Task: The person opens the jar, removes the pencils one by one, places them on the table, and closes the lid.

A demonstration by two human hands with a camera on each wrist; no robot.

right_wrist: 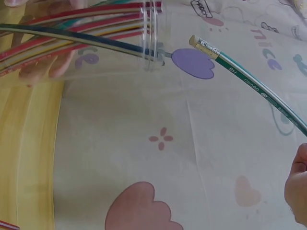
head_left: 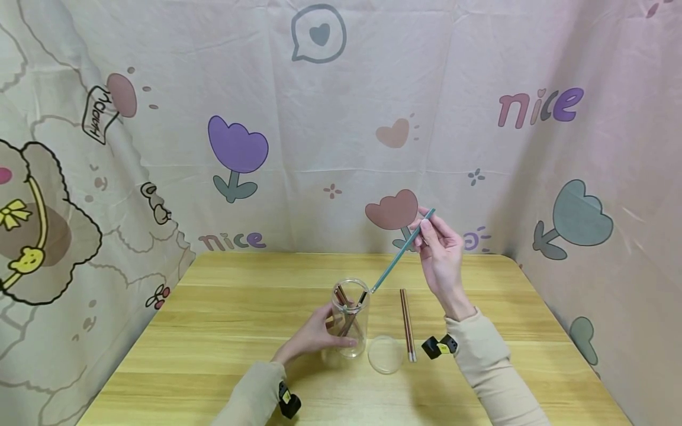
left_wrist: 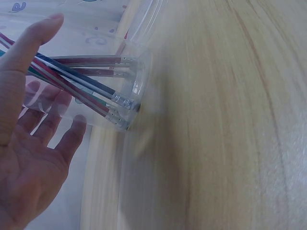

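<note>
A clear jar [head_left: 353, 343] stands upright on the table with several pencils [left_wrist: 86, 72] leaning inside, their eraser ends down. My left hand [head_left: 314, 332] grips the jar's side, thumb in front and fingers round the back. Up and to the right, my right hand [head_left: 441, 254] pinches a green pencil [head_left: 399, 255] near its upper end. This pencil slants down to the left. Its eraser end [right_wrist: 204, 45] is close to the jar's mouth, outside it, as the right wrist view shows.
A round clear lid [head_left: 386, 355] lies on the table just right of the jar. Farther right, two reddish-brown pencils [head_left: 407, 325] lie side by side. A patterned cloth [head_left: 319, 118] hangs behind the wooden table [head_left: 213, 331] and along its sides.
</note>
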